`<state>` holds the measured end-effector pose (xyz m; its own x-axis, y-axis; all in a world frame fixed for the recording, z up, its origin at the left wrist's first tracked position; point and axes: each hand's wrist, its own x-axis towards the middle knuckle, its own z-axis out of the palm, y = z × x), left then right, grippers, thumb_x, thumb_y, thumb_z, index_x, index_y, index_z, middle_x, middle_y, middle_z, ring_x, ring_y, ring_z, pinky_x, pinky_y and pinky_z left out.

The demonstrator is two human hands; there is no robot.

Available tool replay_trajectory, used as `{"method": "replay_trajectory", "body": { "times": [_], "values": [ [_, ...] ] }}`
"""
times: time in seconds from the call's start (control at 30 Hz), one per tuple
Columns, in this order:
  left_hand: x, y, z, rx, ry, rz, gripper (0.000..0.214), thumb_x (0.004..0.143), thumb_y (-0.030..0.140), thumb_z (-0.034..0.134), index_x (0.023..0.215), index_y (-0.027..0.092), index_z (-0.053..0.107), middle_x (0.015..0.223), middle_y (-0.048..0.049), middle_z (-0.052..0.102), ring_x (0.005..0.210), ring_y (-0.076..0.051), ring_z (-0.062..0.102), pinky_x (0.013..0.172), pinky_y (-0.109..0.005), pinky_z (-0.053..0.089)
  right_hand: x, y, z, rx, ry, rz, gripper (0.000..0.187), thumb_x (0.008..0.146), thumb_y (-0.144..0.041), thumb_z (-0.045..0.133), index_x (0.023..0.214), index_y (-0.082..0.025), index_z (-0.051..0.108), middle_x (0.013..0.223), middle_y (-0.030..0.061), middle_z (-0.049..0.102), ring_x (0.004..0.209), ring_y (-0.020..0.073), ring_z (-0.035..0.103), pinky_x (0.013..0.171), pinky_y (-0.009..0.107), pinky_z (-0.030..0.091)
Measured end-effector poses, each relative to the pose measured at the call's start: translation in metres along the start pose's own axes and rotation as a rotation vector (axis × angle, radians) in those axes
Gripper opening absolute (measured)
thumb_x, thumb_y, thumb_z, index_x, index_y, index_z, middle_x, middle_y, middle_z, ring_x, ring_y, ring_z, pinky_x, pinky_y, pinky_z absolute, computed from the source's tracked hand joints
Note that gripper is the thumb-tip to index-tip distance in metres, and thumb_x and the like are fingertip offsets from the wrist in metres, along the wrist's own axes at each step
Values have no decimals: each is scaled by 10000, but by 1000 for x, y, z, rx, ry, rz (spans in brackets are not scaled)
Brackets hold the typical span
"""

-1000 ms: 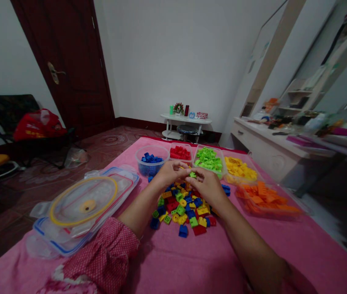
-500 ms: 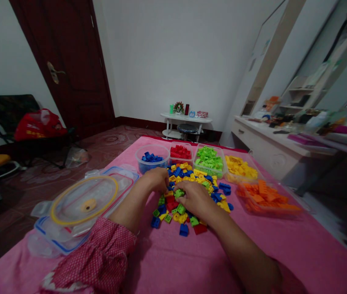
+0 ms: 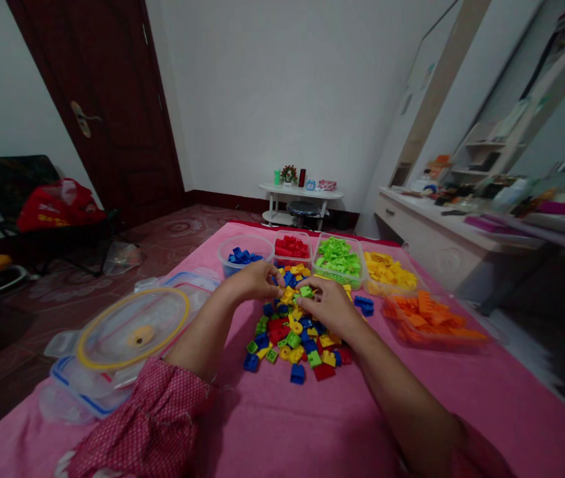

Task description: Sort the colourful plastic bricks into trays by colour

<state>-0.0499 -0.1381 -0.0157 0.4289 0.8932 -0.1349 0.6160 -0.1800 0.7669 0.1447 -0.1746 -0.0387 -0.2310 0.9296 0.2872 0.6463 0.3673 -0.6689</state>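
Note:
A mixed heap of plastic building bricks [image 3: 282, 328] in blue, yellow, green and red lies on the pink cloth in front of me. My right hand [image 3: 329, 302] is over the heap's right side, with thumb and fingers closed on a green building brick [image 3: 306, 292]. At the heap's upper left, my left hand [image 3: 258, 280] has its fingers curled close together beside a yellow brick [image 3: 288, 295]. Whatever lies between the left fingertips is too small to make out. The two hands face each other, a little apart.
Behind the heap stand tubs of blue [image 3: 243, 256], red [image 3: 292, 246], green [image 3: 338, 257] and yellow bricks [image 3: 390, 271]. A tub of orange bricks [image 3: 431, 318] is at the right. Clear lids [image 3: 127, 332] lie stacked at the left. Two blue bricks [image 3: 364, 305] sit beside the heap.
Both hands have risen slightly off the heap, uncovering bricks beneath. My right hand has moved a little up and right with the green brick. The view has shifted slightly.

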Motion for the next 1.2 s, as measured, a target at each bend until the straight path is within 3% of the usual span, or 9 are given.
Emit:
{"method": "replay_trajectory", "body": {
  "times": [0.17,0.43,0.67,0.93,1.07,1.2],
  "values": [
    [0,8,8,-136,29,-18,204,698,309,621,725,108,640,546,-2,584,502,-104,541,494,-212,438,1,4,0,109,18,23,251,699,-260,595,925,-178,665,684,0,634,562,126,560,521,225,426],
    [-2,24,17,-522,-34,62,365,661,420,708,845,125,597,595,8,603,511,-80,552,505,-197,441,-1,-7,-6,474,-118,245,313,700,-183,593,1012,-148,593,602,-14,639,554,146,630,524,243,519],
    [13,16,32,-423,76,71,331,673,405,692,801,136,549,536,27,572,455,-97,549,445,-198,432,-1,-11,-4,521,-160,323,326,728,-112,565,1052,-136,598,528,-29,626,486,101,615,497,185,523],
    [21,12,42,-44,390,195,299,684,367,655,864,132,620,510,32,562,441,-92,507,431,-180,332,-5,-11,1,674,-167,403,224,768,-98,541,980,-135,601,555,-11,644,515,76,624,523,154,544],
    [22,10,39,-32,487,212,241,745,334,579,867,141,654,570,7,604,507,-97,537,473,-180,352,13,2,-17,573,-67,449,168,773,-99,554,928,-135,605,571,8,656,519,93,638,535,174,556],
    [23,8,36,-35,482,213,218,764,318,548,807,141,668,603,-11,621,544,-104,552,498,-184,367,60,25,-47,365,135,432,172,750,-72,578,916,-100,614,594,38,658,553,128,650,566,218,564]
  ]
}}
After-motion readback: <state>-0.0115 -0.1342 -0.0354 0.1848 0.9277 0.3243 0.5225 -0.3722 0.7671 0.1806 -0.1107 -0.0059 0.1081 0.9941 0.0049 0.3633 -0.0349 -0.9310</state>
